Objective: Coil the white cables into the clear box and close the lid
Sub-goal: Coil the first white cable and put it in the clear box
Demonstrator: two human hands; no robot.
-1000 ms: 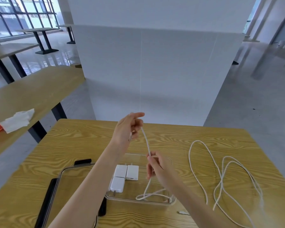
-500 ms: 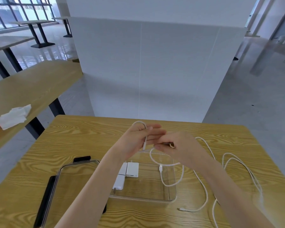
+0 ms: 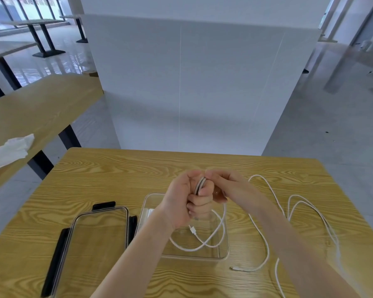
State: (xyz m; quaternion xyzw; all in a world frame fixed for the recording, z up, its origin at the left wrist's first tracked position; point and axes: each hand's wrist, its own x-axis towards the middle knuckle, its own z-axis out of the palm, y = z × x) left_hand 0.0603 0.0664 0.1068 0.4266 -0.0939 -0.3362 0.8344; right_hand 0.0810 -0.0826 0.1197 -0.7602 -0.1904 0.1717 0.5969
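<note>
Left hand (image 3: 182,201): now fisted round the white cable (image 3: 199,186); I count two turns, up from one.
Right hand (image 3: 226,188): pinching cable beside it.
Loops: dangling above clear box (image 3: 223,254).
Lid (image 3: 99,237): off; coiling unfinished.

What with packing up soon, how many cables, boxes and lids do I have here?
White cables: 2, one held, one loose
Clear box: 1
Lid: 1
Total: 4

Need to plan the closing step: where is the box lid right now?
In the head view, the clear lid with black latches lies flat on the wooden table, left of the clear box and beside the left forearm.
</note>
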